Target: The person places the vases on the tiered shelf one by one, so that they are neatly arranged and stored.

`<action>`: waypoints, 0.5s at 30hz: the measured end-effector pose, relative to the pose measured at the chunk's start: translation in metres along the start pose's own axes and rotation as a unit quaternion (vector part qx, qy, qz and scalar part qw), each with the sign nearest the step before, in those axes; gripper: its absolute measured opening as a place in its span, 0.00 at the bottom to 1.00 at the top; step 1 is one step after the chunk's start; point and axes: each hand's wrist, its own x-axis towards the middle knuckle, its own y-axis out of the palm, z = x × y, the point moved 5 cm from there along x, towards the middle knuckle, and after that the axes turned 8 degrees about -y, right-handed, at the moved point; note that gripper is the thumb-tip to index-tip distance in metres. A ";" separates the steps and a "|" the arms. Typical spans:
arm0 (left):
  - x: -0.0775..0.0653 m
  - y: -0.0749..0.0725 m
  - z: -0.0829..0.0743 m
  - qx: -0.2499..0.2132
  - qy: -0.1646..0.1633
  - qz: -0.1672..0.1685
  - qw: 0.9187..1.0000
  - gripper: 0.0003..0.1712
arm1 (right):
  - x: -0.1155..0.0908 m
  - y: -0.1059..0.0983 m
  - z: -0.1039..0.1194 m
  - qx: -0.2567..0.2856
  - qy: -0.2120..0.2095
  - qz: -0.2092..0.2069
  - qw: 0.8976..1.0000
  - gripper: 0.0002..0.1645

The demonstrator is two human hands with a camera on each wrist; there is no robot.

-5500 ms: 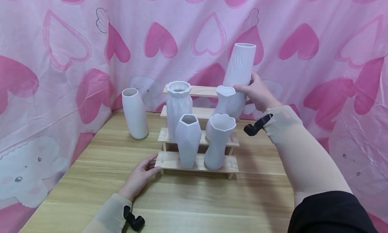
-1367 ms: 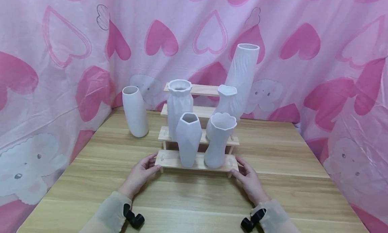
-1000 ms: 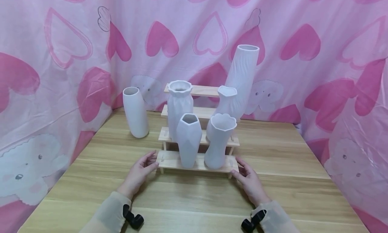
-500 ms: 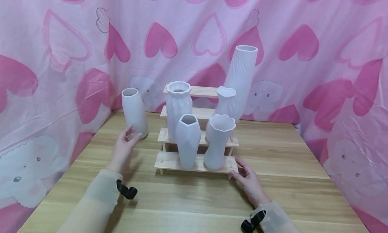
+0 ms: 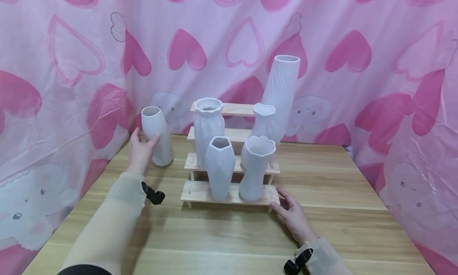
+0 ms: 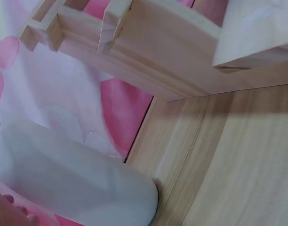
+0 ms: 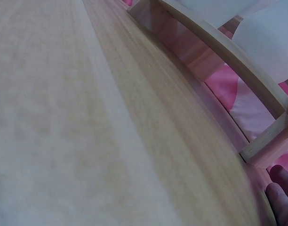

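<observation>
A smooth white vase (image 5: 162, 148) stands upright on the table at the left. My left hand (image 5: 141, 152) is at its side, thumb in front of the vase and fingers spread beyond its left edge. In the left wrist view the vase (image 6: 83, 174) runs between the thumb tip and the fingertips (image 6: 21, 212). My right hand (image 5: 293, 217) holds the right end of the lowest step of a tiered wooden stand (image 5: 198, 191), thumb at its front corner. On the stand are a faceted vase (image 5: 221, 171), a scalloped-rim vase (image 5: 255, 171) and several other white vases.
A ruffled-neck vase (image 5: 209, 128) and a pinched-mouth vase (image 5: 264, 118) stand on the step behind. The tall ribbed vase (image 5: 282, 92) rises at the back right. Pink heart-print cloth (image 5: 229, 36) hangs around the wooden table (image 5: 222, 243).
The right hand let go of the tall ribbed vase and took the stand's right end. The left hand left the stand's left end and moved up to the smooth vase.
</observation>
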 end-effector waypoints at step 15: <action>0.023 0.023 0.012 -0.038 -0.023 -0.040 0.998 0.57 | -0.001 0.000 0.002 -0.001 0.007 0.005 1.000 0.38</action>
